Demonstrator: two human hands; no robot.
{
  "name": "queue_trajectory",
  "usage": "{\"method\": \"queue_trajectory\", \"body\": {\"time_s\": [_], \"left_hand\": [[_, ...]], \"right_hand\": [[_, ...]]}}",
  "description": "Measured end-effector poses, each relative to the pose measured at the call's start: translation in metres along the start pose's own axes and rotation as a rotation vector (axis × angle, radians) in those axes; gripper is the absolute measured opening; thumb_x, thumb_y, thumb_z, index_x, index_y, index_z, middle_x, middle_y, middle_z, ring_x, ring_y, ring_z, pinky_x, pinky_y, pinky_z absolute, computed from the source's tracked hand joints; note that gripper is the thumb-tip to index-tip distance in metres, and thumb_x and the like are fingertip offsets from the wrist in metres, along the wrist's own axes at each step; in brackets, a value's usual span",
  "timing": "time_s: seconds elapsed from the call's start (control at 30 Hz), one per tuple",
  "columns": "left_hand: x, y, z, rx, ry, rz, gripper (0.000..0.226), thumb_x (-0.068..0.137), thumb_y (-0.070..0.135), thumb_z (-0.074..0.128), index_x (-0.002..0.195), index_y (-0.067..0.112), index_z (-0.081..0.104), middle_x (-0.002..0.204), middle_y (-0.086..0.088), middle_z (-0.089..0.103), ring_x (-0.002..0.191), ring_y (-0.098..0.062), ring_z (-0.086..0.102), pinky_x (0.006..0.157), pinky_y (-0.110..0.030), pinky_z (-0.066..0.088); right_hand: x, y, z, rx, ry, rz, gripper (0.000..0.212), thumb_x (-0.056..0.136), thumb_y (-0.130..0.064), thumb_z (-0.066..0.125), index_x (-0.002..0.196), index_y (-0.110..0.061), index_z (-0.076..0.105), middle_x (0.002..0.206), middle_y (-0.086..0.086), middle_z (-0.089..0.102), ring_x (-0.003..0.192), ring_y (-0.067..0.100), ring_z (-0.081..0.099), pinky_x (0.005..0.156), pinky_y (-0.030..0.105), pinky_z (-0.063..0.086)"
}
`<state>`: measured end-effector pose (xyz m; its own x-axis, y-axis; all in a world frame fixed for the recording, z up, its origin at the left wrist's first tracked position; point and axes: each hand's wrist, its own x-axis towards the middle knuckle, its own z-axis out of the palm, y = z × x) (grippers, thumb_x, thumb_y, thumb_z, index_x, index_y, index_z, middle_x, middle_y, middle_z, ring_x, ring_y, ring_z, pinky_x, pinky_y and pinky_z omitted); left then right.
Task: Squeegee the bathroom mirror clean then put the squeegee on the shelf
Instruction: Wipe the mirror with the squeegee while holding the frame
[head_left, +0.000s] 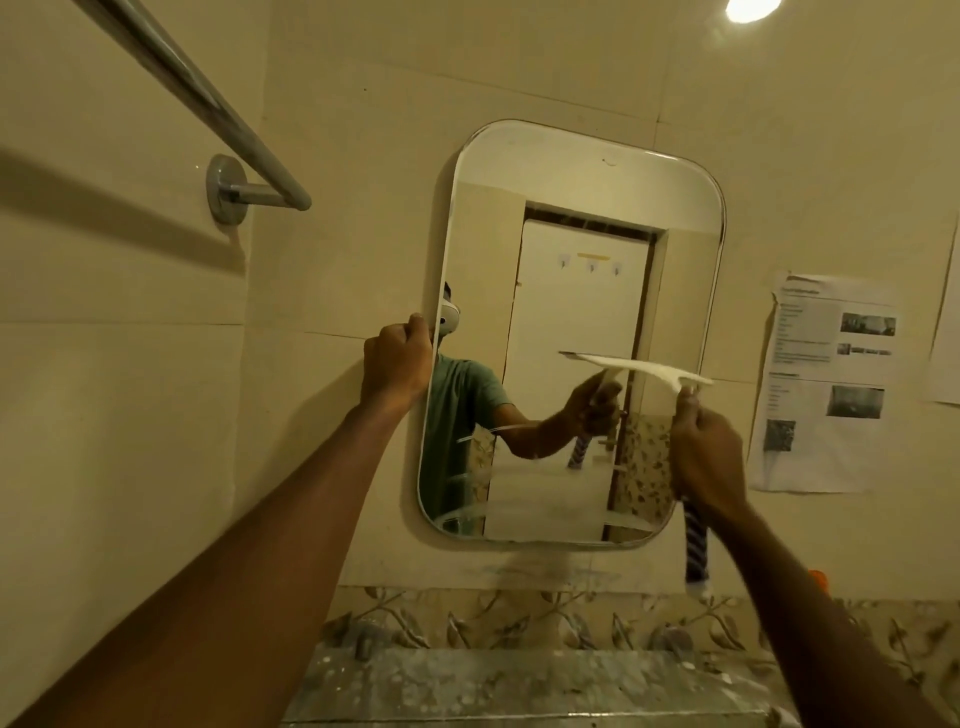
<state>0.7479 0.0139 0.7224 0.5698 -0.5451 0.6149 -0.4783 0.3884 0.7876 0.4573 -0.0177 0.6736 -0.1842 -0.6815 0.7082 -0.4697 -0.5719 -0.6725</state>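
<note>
At the far left, on the side wall, a chrome towel rail (218, 111) runs down to its round wall mount. Right of it our left hand (397, 358) reaches up to the mirror (571, 249), its fingers (418, 332) curled round the mirror's left edge at about mid-height and gripping it. The mirror is a tall pane with rounded corners, hanging on the beige tiled far wall. Pale curved streaks show across its lower part.

On the right half of the glass, around mid-height, lies the squeegee (644, 370). Its white blade head slopes slightly down to the right, and its edge meets its own reflection in the glass. The handle drops from the head's right end, and our right hand (706, 457) holds it with the fingers wrapped closed round it just below the head. The blue-and-white striped lower end of the handle sticks out beneath the hand, in front of the wall below the mirror's right corner.

Further right, a printed paper sheet (826, 384) with text and small pictures is stuck to the wall. Near us, under the mirror, a leaf-patterned tile border (519, 613) runs above a grey speckled ledge (519, 680).
</note>
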Motion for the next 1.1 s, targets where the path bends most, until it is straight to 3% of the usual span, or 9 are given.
{"method": "queue_trajectory", "body": {"time_s": [0.13,0.23,0.37,0.5,0.6,0.7,0.77,0.9,1.1], "left_hand": [[0.0,0.0,-0.001,0.001,0.01,0.013,0.045,0.099,0.036,0.033,0.08,0.01,0.064,0.09,-0.02,0.069,0.085,-0.034,0.065,0.082,-0.05,0.056],[0.001,0.0,-0.001,-0.011,0.007,0.005,0.044,0.098,0.037,0.033,0.079,0.011,0.063,0.089,-0.019,0.069,0.085,-0.033,0.065,0.082,-0.051,0.057],[0.0,0.003,-0.003,-0.007,0.005,0.015,0.042,0.099,0.034,0.033,0.077,0.009,0.059,0.082,-0.015,0.062,0.085,-0.035,0.065,0.081,-0.052,0.057],[-0.003,0.005,-0.005,-0.008,-0.007,0.028,0.046,0.099,0.035,0.032,0.083,0.004,0.063,0.083,-0.015,0.06,0.088,-0.036,0.064,0.082,-0.051,0.056],[-0.007,0.006,-0.005,0.005,-0.046,0.037,0.045,0.101,0.032,0.031,0.088,0.003,0.063,0.081,-0.012,0.056,0.077,-0.027,0.057,0.076,-0.038,0.053],[-0.014,0.006,-0.007,0.024,-0.093,0.058,0.042,0.103,0.031,0.031,0.091,0.005,0.061,0.081,-0.008,0.054,0.077,-0.021,0.05,0.068,-0.03,0.038],[-0.013,0.004,-0.008,0.006,-0.122,0.045,0.039,0.102,0.032,0.031,0.092,0.007,0.06,0.087,-0.01,0.056,0.081,-0.024,0.052,0.073,-0.033,0.041],[-0.01,0.003,-0.012,-0.07,-0.162,-0.011,0.046,0.098,0.039,0.033,0.095,0.005,0.064,0.097,-0.019,0.068,0.091,-0.034,0.065,0.087,-0.051,0.055],[-0.009,0.002,-0.014,-0.1,-0.181,-0.055,0.049,0.096,0.042,0.032,0.093,0.007,0.066,0.096,-0.017,0.071,0.09,-0.033,0.067,0.088,-0.054,0.054]], "right_hand": [[-0.021,0.033,0.012,-0.027,-0.024,0.051,0.047,0.104,-0.037,0.027,0.072,-0.015,0.053,0.071,0.02,0.064,0.057,0.035,0.063,0.054,0.045,0.056],[-0.074,0.068,0.034,-0.062,-0.005,0.163,0.053,0.101,-0.043,0.024,0.068,-0.012,0.053,0.057,0.014,0.057,0.044,0.028,0.052,0.046,0.05,0.051],[-0.097,0.063,0.034,-0.146,-0.066,0.231,0.056,0.101,-0.044,0.024,0.063,-0.012,0.051,0.053,0.01,0.054,0.045,0.026,0.053,0.052,0.046,0.053],[-0.061,0.014,0.029,-0.04,-0.063,0.037,0.054,0.102,-0.041,0.028,0.072,-0.007,0.059,0.06,0.017,0.057,0.047,0.025,0.05,0.048,0.042,0.05],[-0.045,-0.02,0.047,-0.058,-0.048,-0.093,0.058,0.103,-0.038,0.026,0.071,-0.001,0.058,0.063,0.017,0.058,0.052,0.026,0.051,0.051,0.037,0.045],[-0.077,-0.012,0.072,-0.079,-0.072,-0.055,0.052,0.104,-0.033,0.025,0.066,-0.011,0.052,0.055,0.006,0.05,0.046,0.016,0.044,0.044,0.025,0.033],[-0.112,0.005,0.085,-0.111,-0.119,0.012,0.05,0.103,-0.032,0.025,0.061,-0.016,0.047,0.051,0.002,0.045,0.042,0.012,0.039,0.041,0.025,0.03],[-0.141,0.014,0.088,-0.169,-0.172,0.109,0.051,0.102,-0.037,0.026,0.062,-0.017,0.05,0.054,0.006,0.055,0.048,0.02,0.054,0.046,0.031,0.042],[-0.083,-0.044,0.08,-0.038,-0.05,-0.104,0.052,0.103,-0.036,0.025,0.062,-0.016,0.049,0.054,0.001,0.049,0.046,0.013,0.044,0.045,0.024,0.033]]}}
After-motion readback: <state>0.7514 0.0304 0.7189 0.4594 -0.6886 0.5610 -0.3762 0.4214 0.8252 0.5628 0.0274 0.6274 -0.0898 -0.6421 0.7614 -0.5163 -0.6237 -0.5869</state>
